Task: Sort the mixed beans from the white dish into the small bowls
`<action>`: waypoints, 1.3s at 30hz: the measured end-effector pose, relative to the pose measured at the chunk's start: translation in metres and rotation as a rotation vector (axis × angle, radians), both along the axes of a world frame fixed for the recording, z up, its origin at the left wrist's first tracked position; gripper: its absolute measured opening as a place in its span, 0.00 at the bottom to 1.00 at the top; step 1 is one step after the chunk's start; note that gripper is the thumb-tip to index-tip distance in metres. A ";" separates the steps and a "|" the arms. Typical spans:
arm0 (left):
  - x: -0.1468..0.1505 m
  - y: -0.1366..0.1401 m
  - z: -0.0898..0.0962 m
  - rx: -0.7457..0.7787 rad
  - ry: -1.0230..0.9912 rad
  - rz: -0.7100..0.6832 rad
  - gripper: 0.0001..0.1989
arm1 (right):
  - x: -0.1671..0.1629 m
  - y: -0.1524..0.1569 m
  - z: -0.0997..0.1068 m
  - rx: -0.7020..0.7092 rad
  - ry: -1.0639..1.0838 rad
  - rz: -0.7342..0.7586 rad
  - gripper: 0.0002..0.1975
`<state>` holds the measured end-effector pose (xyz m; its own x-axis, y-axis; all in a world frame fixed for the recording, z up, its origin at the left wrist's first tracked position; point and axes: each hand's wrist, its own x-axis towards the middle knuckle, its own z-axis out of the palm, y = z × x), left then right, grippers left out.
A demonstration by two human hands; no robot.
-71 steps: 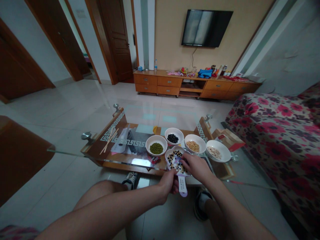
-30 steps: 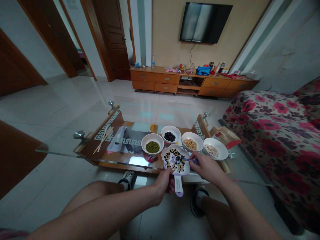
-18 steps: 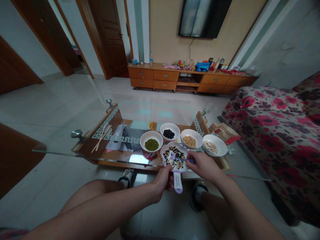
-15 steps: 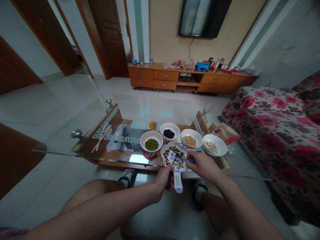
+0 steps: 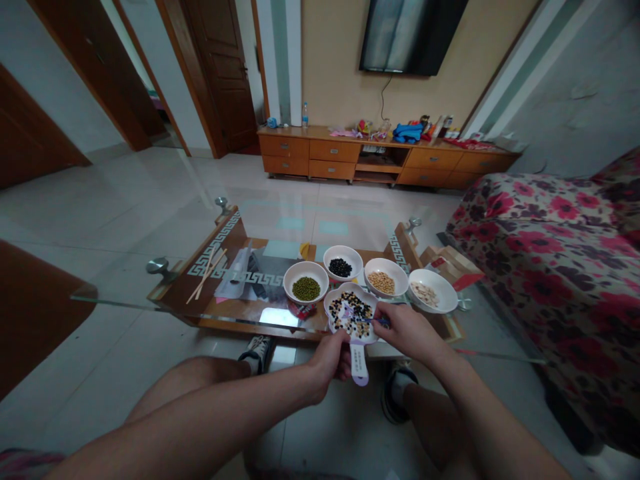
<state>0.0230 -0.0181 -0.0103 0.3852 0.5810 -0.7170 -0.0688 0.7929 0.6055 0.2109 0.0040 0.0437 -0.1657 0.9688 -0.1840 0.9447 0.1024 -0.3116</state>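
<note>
A white flower-shaped fan with a handle [image 5: 359,370] lies face up, with mixed black, yellow and pale beans on it. My left hand [image 5: 333,357] grips its near edge, thumb on top, left of the handle. At its right edge my right hand [image 5: 404,327] pinches a thin blue tool [image 5: 373,321] pointing left into the beans; its exact kind is too small to tell. Round the fan's far side stand white bowls: one of green mung beans [image 5: 306,289], one of black beans [image 5: 341,267], one of yellow soybeans [image 5: 381,282] and one of pale flat pieces [image 5: 424,293].
The bowls stand on a glass-topped table [image 5: 170,303]. Chopsticks [image 5: 206,275] and papers [image 5: 237,275] show at its left. A brown paper bag [image 5: 456,267] is behind the right bowl, near a flowered sofa [image 5: 545,233]. A low cabinet [image 5: 333,160] stands by the far wall.
The whole view has shifted slightly, so everything appears a little further right. Both hands keep their places at the fan, and the tool stays over the beans.
</note>
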 end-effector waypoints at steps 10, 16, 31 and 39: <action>0.000 0.000 -0.001 0.002 -0.019 -0.002 0.14 | 0.000 0.000 0.002 -0.016 -0.013 0.004 0.10; 0.000 0.000 0.000 0.000 -0.011 -0.001 0.15 | 0.000 0.000 0.002 -0.020 0.001 0.010 0.10; 0.001 0.000 -0.001 0.007 0.012 -0.001 0.16 | 0.001 0.001 -0.001 -0.018 0.023 0.015 0.11; 0.002 0.000 -0.001 0.006 0.019 0.001 0.17 | -0.001 0.002 0.001 -0.017 0.019 0.014 0.11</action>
<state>0.0252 -0.0180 -0.0112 0.3713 0.5855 -0.7206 -0.0581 0.7893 0.6113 0.2104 0.0055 0.0449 -0.1824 0.9632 -0.1972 0.9372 0.1097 -0.3311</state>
